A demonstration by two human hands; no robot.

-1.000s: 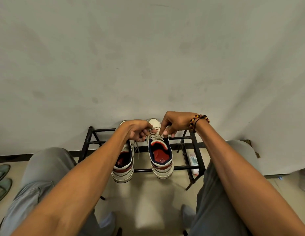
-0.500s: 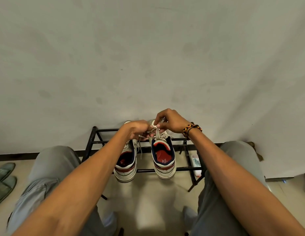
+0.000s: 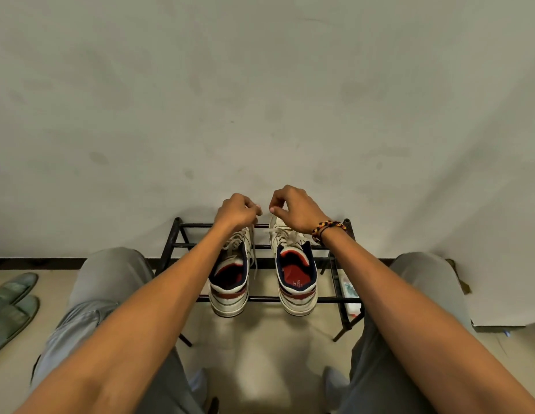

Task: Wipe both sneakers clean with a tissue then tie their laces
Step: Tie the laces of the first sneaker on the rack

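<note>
Two white sneakers with red insoles and navy collars stand side by side, heels toward me, on a black metal rack. My left hand hovers over the toe of the left sneaker, its fingers curled and pinching a pale lace that runs down beside that shoe. My right hand, with a beaded bracelet at the wrist, is curled above the toe of the right sneaker. No lace shows between its thumb and fingers. A short lace end lies across the gap between the shoes. No tissue is in view.
The rack stands against a grey wall. My knees in grey trousers flank it. A pair of green slippers lies on the floor at the far left. A small white packet lies under the rack's right end.
Both hands have lifted away from the right sneaker's knot and moved apart, the left one drifting over the left sneaker. The view has tilted down slightly.
</note>
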